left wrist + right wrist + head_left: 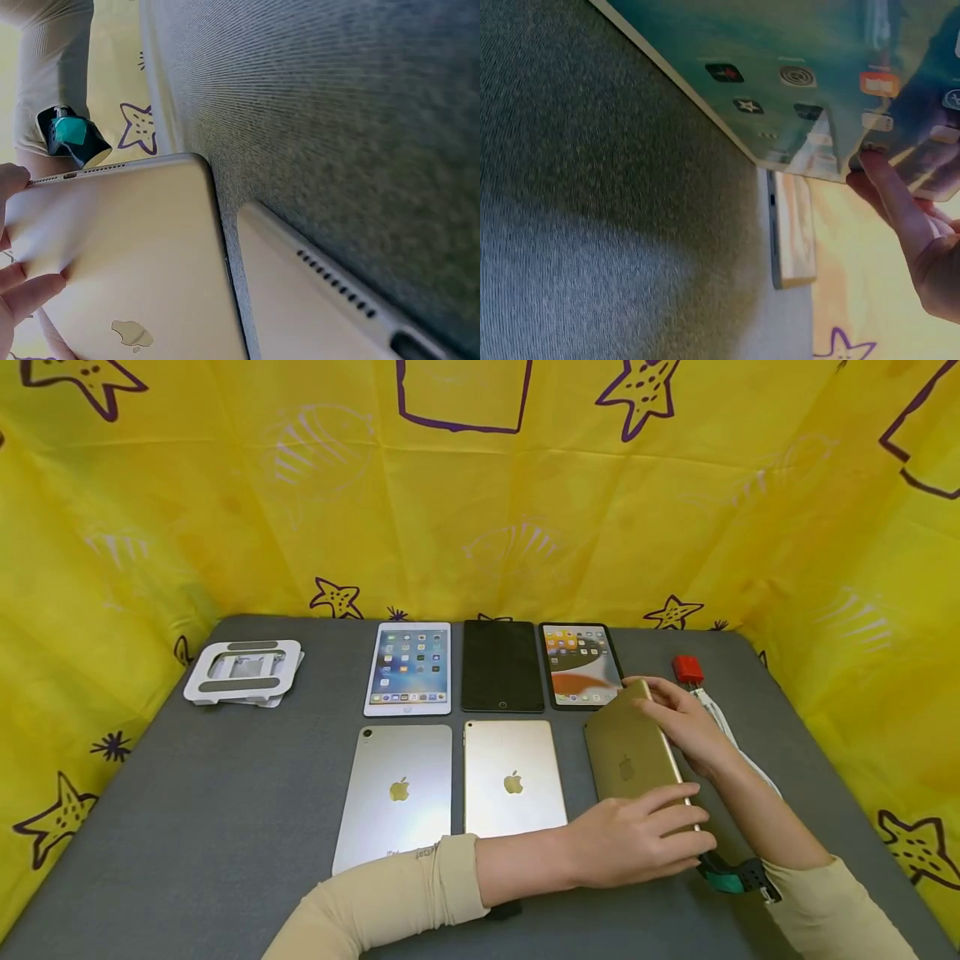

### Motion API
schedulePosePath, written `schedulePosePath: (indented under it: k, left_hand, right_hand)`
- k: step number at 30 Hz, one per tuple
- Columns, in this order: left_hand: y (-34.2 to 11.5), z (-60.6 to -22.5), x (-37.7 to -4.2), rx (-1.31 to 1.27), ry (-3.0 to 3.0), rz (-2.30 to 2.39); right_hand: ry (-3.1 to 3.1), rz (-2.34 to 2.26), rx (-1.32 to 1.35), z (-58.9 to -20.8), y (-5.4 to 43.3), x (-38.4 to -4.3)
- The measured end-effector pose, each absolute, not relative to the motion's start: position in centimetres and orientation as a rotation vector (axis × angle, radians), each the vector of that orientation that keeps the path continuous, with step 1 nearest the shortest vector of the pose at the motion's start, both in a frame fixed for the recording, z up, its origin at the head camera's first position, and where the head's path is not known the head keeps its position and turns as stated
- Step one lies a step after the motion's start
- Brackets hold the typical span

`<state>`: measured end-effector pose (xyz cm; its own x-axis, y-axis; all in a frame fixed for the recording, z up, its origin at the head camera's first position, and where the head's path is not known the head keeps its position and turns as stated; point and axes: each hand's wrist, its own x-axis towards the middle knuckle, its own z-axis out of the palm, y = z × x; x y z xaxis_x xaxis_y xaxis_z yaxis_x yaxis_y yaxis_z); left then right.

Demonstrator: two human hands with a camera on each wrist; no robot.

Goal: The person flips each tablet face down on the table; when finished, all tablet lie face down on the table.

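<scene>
A gold tablet (626,752) stands tilted on one long edge, its apple-marked back towards the left. My left hand (637,835) grips its near end; in the left wrist view, fingertips (49,285) press its back. At the far upper corner, my right hand (686,727) holds the edge. The right wrist view shows the tablet's lit screen (795,97) with app icons, and a hand (907,217) at its edge. Left of it lie a light gold tablet (513,777) and a silver tablet (401,789), both backs up, partly covered by my left arm.
Behind lie a white tablet (408,668) with a lit screen, a dark-screened tablet (502,666) and a black-framed lit tablet (581,664). A white stand (243,670) is at the left. A red charger (687,669) and white cable (720,714) lie right. Yellow cloth (480,510) surrounds the grey table (225,793).
</scene>
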<state>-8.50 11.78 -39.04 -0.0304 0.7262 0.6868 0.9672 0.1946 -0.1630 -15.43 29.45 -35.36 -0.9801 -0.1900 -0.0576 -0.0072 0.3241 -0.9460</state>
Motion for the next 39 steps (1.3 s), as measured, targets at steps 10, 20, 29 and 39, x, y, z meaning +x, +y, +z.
schedulePosePath:
  k: [10, 20, 29, 39]
  left_hand:
    - [11.9, -39.2, -8.2, -1.622, -1.871, -0.302]
    - [9.8, -39.9, -7.5, -1.681, -2.562, -0.069]
    - [8.0, -41.0, -7.6, -1.574, -2.726, 0.129]
    - [7.7, -40.8, -7.8, -1.614, -2.671, 0.157]
  right_hand:
    - [2.679, -1.466, -0.156, -35.6, 30.2, -15.3]
    - [2.434, -1.691, -0.019, -37.7, 31.3, -15.3]
    - [2.319, -1.779, 0.076, -40.7, 32.1, -15.2]
    - [2.735, -1.257, 0.154, -41.7, 32.8, -15.6]
